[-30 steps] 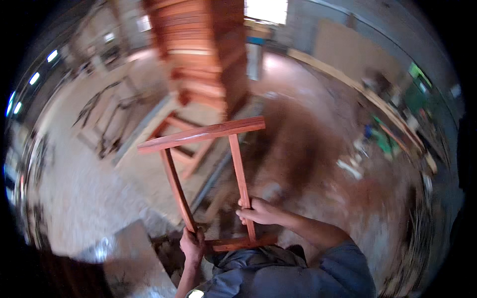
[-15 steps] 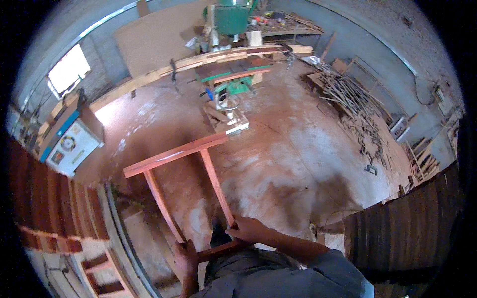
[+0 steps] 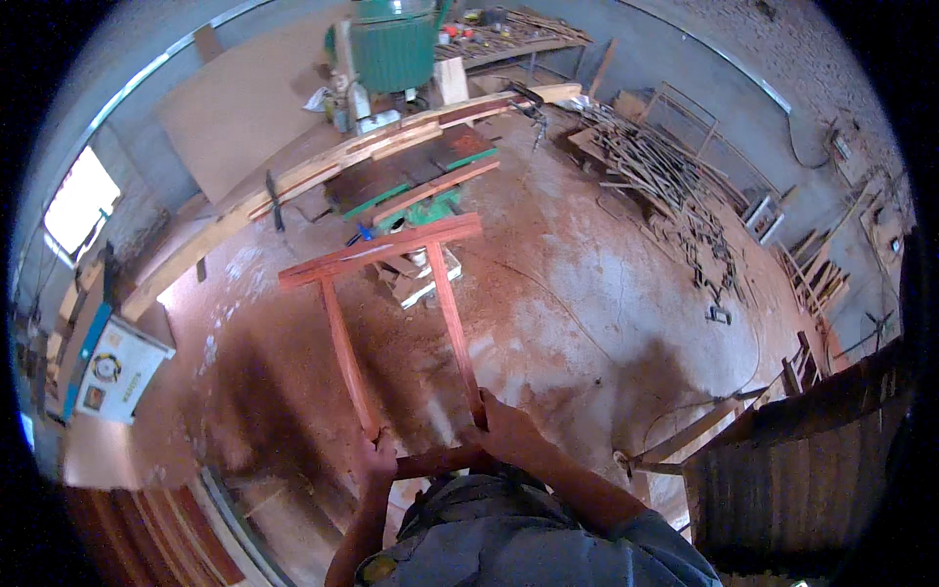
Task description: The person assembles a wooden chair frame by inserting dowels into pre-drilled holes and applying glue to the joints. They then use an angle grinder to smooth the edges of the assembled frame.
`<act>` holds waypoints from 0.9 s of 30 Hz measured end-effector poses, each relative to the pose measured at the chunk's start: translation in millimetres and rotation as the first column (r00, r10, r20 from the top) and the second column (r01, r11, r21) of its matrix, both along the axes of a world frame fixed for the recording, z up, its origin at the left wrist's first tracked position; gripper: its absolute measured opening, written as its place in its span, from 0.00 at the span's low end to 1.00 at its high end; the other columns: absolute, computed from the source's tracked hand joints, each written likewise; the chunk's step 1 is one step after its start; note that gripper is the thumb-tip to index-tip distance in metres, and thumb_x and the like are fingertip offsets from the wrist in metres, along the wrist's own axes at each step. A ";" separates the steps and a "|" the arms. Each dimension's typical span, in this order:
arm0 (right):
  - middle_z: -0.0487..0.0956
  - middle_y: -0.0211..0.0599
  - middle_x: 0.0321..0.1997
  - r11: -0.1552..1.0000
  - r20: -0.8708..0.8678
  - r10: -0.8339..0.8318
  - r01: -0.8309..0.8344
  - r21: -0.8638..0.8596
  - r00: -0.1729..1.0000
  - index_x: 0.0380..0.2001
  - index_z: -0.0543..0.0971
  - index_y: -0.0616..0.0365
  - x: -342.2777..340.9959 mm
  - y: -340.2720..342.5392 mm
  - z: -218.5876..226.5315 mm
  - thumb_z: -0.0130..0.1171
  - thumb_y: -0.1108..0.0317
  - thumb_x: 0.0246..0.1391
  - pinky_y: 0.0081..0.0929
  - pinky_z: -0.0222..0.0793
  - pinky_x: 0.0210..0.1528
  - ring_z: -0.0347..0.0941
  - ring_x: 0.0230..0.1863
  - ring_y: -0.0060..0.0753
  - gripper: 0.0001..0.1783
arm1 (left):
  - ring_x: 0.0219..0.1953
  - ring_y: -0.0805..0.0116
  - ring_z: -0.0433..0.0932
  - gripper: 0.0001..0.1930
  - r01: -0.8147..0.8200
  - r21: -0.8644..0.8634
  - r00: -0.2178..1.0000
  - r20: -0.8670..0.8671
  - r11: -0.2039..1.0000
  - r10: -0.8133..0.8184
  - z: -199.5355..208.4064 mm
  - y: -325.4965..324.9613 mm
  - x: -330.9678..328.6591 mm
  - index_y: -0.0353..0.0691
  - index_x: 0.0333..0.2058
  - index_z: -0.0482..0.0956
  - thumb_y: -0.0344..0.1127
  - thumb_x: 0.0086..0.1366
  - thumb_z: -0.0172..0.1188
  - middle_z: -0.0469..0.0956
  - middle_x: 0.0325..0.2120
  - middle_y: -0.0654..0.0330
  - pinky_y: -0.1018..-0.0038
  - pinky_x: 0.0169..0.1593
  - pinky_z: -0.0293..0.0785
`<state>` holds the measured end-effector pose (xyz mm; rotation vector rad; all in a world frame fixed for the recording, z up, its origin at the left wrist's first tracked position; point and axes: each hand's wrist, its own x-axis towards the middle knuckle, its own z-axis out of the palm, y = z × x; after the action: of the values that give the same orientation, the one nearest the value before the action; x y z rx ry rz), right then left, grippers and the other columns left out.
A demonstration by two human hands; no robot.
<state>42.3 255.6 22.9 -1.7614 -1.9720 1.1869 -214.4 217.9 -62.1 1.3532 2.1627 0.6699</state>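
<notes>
- The person's left hand (image 3: 375,460) closes around the lower end of one side rail of a reddish wooden frame (image 3: 381,250), while the right hand (image 3: 511,432) clasps the other rail near its lower end; the two hands are apart from each other.
- The frame extends ahead of both hands, its long top bar farthest away and tilted, the right end higher in view than the left.
- A lower crossbar (image 3: 435,462) spans the gap between the hands, close to the person's grey-clad body.
- Beyond the top bar, and partly hidden by it, a green-edged machine (image 3: 421,183) stands on the dusty, reddish floor (image 3: 597,284).
- To the right, a heap of thin rods (image 3: 655,161) sprawls near the wall, a small metal clamp (image 3: 719,314) lying near its closer end.
- To the left stands a white-and-blue cabinet (image 3: 122,367), with reddish slats (image 3: 147,533) below it in view.
- Long timber beams (image 3: 342,161) stretch behind the machine, in front of a large green drum (image 3: 391,44).
- At the rear, a cluttered desk (image 3: 518,44) stands along the wall.
</notes>
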 end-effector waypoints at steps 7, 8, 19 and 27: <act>0.79 0.53 0.43 0.968 -0.053 -0.190 0.196 0.158 0.980 0.57 0.68 0.61 81.6 144.1 -1.3 0.59 0.58 0.54 0.36 0.72 0.46 0.77 0.44 0.46 0.30 | 0.26 0.64 0.78 0.16 0.100 0.030 0.978 0.183 0.995 -0.104 15.0 120.9 48.6 0.34 0.44 0.76 0.38 0.60 0.59 0.80 0.30 0.54 0.66 0.30 0.75; 0.80 0.51 0.43 0.962 -0.097 -0.252 0.260 0.082 0.963 0.56 0.69 0.62 104.5 179.0 3.1 0.59 0.58 0.55 0.35 0.72 0.46 0.78 0.44 0.44 0.29 | 0.24 0.65 0.77 0.16 0.075 0.021 0.971 0.227 0.997 -0.078 12.9 138.4 52.5 0.35 0.44 0.77 0.38 0.60 0.59 0.80 0.28 0.55 0.68 0.29 0.74; 0.78 0.38 0.42 0.783 -0.677 -0.543 0.592 -0.193 0.498 0.57 0.68 0.60 348.1 612.7 -88.9 0.56 0.61 0.59 0.28 0.72 0.38 0.74 0.40 0.29 0.25 | 0.22 0.70 0.72 0.12 -0.389 0.079 0.844 0.431 0.918 0.320 -44.5 279.0 99.4 0.33 0.39 0.73 0.34 0.58 0.56 0.74 0.26 0.59 0.73 0.25 0.70; 0.69 0.36 0.60 0.796 -0.744 -0.570 0.457 -0.397 0.349 0.64 0.60 0.54 395.6 757.9 -134.6 0.59 0.57 0.54 0.42 0.58 0.62 0.63 0.62 0.38 0.37 | 0.19 0.73 0.73 0.11 -0.640 -0.154 0.611 0.491 0.753 0.621 13.9 327.8 151.6 0.35 0.37 0.74 0.36 0.58 0.57 0.72 0.22 0.62 0.73 0.23 0.72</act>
<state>437.9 1013.6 -111.8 -1.2487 -0.6779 1.4980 -62.8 545.7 -48.2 0.2760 2.1245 1.1846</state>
